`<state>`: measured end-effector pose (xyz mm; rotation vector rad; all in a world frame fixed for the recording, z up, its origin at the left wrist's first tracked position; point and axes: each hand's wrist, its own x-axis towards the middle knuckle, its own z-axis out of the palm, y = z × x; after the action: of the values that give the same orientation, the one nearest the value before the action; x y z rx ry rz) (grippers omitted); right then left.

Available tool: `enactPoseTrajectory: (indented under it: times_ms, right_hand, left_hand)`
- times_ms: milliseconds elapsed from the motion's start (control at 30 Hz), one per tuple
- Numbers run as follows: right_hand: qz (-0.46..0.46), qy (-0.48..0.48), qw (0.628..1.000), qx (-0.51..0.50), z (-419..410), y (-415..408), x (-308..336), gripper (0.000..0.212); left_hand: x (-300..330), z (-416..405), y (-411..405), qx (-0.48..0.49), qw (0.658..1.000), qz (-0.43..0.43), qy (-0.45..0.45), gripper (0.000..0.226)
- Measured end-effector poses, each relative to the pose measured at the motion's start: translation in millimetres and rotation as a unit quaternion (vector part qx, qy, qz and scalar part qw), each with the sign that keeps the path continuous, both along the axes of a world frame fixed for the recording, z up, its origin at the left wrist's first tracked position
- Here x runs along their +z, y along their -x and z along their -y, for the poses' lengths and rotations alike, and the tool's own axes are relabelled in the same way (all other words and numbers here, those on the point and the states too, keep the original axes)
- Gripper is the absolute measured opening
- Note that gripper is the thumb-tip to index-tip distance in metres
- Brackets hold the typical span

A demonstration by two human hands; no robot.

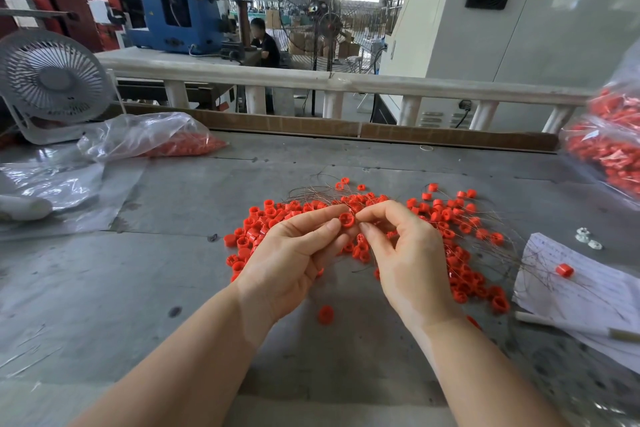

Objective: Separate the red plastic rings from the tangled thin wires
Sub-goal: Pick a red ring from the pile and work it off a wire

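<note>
Over the middle of the grey surface [173, 270] we hold one red ring [346, 219] between both hands, just above the pile of rings [450, 253]. Left hand [294, 256] pinches the ring with thumb and fingers; right hand [405, 253] has fingertips curled in against the ring's right side, seemingly pinching a thin wire [367, 253] that runs down from it. Can't tell if the wire is threaded through the ring or just lying against it.

Progress, as we judge it: early to middle. Most rings in the pile lie with wires [311, 189] running over and between them, especially at the far edge and on the right. One loose ring [325, 314] lies apart near us, another [564, 270] on the paper [588, 288] at right; these look freed. Bags of rings [187, 147] at far left and another bag [609, 149] at right may be sorted stock or supply; can't tell which.

Left to do: nearly the whole pile.
</note>
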<state>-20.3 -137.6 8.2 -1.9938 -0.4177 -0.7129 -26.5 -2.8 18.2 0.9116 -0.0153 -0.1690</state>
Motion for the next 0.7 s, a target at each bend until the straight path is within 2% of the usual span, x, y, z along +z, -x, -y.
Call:
enactPoseTrajectory:
  times_ms: [467, 700]
  right_hand:
    - [0.045, 0.062, 0.997, -0.022, 1.2, 0.6, 0.6, 0.011]
    - [0.068, 0.091, 0.993, -0.030, 2.3, 1.7, 1.5, 0.010]
  left_hand:
    - [0.2, -2.4, 0.1, -0.013, 0.999, -0.025, -0.015, 0.028]
    - [0.6, -1.2, 0.2, -0.011, 0.999, -0.024, -0.021, 0.023]
